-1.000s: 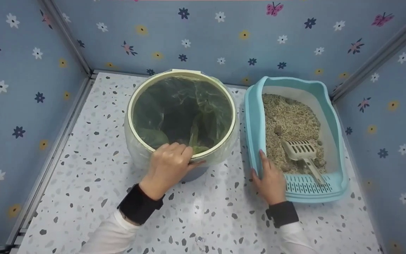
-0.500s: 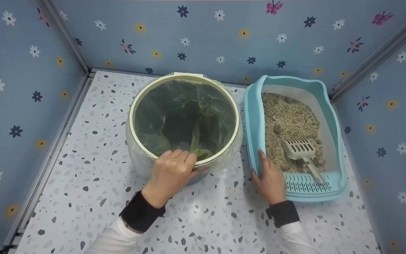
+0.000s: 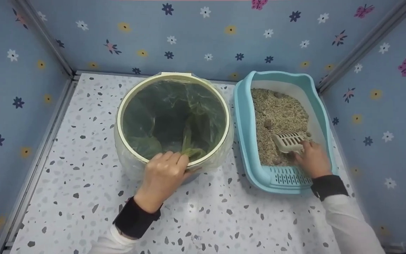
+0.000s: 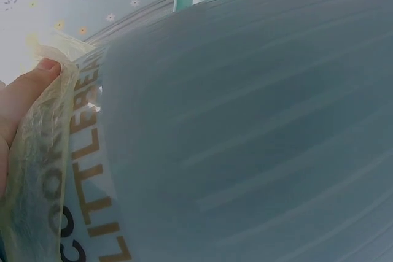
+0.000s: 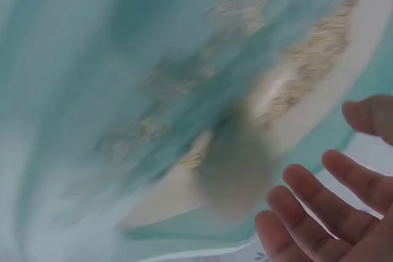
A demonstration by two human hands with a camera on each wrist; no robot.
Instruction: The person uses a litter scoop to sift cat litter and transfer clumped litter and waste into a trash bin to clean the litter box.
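Note:
My left hand (image 3: 164, 178) grips the near rim of a trash bin (image 3: 120, 121), fingers over the cream ring and thumb outside. In the left wrist view the thumb presses a translucent yellowish bag liner (image 4: 37, 170) against the lettered blue-grey bin wall (image 4: 245, 127). To the right, a turquoise litter box (image 3: 247, 141) holds tan cat litter (image 3: 282, 109). A beige slotted litter scoop (image 3: 289, 141) lies on the litter. Over its handle is my right hand (image 3: 312, 158); the right wrist view shows that hand's fingers (image 5: 331, 207) spread, beside a blurred pale shape.
Blue flowered panels (image 3: 203, 38) stand behind and on both sides, joined by grey metal corner strips (image 3: 44, 38). Speckled white floor (image 3: 203, 211) lies under the bin and box. The box's low front edge has a perforated step (image 3: 287, 175).
My right hand has left the litter box's left rim and moved right, over the scoop's handle. The left hand keeps its grip on the bin rim. The head view has shifted slightly.

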